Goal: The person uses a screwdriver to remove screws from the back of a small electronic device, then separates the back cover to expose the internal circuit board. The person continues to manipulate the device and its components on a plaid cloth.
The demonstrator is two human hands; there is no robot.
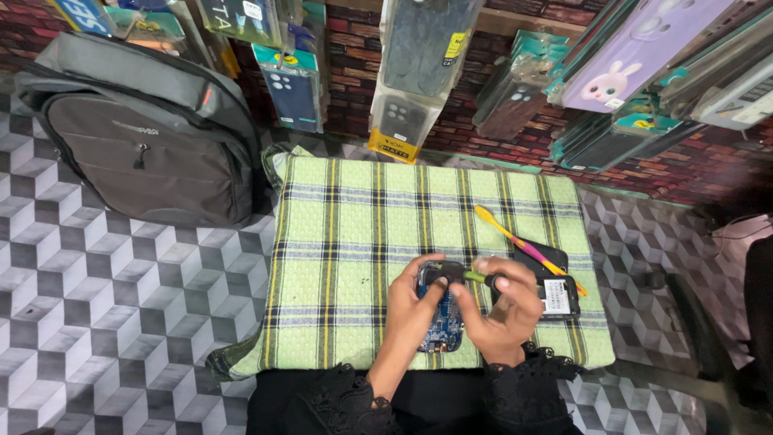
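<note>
- Black lace cuffs show at both wrists at the bottom edge.
- The left hand (415, 310) grips an opened phone (440, 322) from its left side, thumb hooked over the top edge; the blue circuit board shows below the fingers.
- The right hand (503, 310) is clenched around a tool (465, 275) with a green shaft and dark handle, its tip laid across the top of the phone.
- The phone lies on a green plaid cloth (354, 242) spread over the patterned worktop (105, 298).
- Just right of the hands lie a battery (557, 296) and a dark back cover (547, 256).
- A yellow toothbrush (515, 240) rests slanted across the cover.
- Farther left stands a grey backpack (137, 133).
- Packaged phone cases (419, 64) hang along the brick wall.
</note>
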